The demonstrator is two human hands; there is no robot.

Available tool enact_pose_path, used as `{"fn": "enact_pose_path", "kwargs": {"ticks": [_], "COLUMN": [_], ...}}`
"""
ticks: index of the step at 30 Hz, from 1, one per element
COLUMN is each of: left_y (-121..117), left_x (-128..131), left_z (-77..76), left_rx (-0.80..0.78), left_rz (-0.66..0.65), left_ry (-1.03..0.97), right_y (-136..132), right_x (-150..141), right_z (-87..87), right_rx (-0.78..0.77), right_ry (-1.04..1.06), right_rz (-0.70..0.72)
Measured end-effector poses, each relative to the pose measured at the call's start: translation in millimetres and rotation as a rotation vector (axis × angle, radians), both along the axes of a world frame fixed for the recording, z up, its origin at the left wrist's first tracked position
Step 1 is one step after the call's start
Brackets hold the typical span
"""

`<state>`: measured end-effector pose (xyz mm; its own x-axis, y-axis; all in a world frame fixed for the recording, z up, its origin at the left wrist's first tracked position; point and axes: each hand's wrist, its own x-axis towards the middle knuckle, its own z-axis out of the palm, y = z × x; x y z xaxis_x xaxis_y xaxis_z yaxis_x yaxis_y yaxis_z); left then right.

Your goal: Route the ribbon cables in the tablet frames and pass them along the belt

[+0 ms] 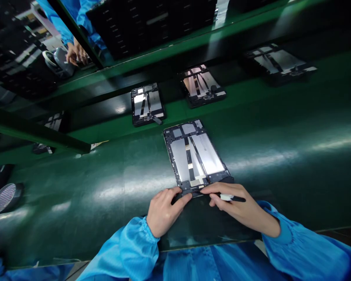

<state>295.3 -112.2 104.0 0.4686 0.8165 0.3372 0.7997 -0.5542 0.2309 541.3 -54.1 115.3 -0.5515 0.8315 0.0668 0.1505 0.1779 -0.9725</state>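
An opened tablet (197, 156) lies on the green bench in front of me, its silver inside and black flat cables facing up. My left hand (165, 207) is at its near left corner, thumb and fingers closed on the near edge. My right hand (240, 201) grips slim black tweezers (228, 197) with a white band, fingers closed around them. Their tip reaches the tablet's near edge, close to my left thumb. The small part under the tip is too hidden by my fingers to make out.
More opened tablets (148, 103) lie along the far side of the green bench (119, 168). A green post (46, 130) slants in from the left. At far left is a round dark object with a mesh face (6, 198). Beyond the rail, a co-worker's hands (76, 52) show.
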Motion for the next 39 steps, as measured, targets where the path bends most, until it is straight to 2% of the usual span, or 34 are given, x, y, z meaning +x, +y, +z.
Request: {"fn": "enact_pose_path", "kwargs": {"ticks": [8, 15, 21, 24, 29, 31, 34, 36, 39], "left_y": [-3, -5, -4, -13, -41, -48, -54, -56, -61], "left_x": [-6, -13, -15, -18, -17, -16, -15, -15, -15], "left_z": [2.0, 2.7, 3.8, 6.1, 5.1, 3.1, 1.5, 1.4, 1.4], "left_rx": [0.021, 0.052, 0.045, 0.043, -0.045, -0.064, -0.039, 0.000, 0.007], "left_rz": [-0.027, -0.072, -0.076, -0.102, -0.302, -0.283, -0.271, -0.339, -0.413], "left_ry": [0.005, -0.052, -0.072, -0.075, -0.057, -0.002, 0.057, 0.057, 0.037], "right_y": [-1, -8, -9, -13, -31, -39, -50, -56, -65], "right_x": [7, -5, -12, -10, -6, -7, -11, -12, -15], "right_z": [4.2, 3.3, 10.3, 11.2, 4.0, 2.7, 3.4, 4.2, 4.6], "right_rx": [-0.109, -0.033, -0.011, -0.128, -0.324, -0.340, -0.218, -0.109, -0.068], "right_ry": [-0.058, 0.008, -0.030, -0.056, -0.066, -0.138, -0.259, -0.299, -0.329], "right_rz": [-0.063, 0.106, 0.155, 0.138, 0.074, 0.100, 0.101, 0.080, 0.089]}}
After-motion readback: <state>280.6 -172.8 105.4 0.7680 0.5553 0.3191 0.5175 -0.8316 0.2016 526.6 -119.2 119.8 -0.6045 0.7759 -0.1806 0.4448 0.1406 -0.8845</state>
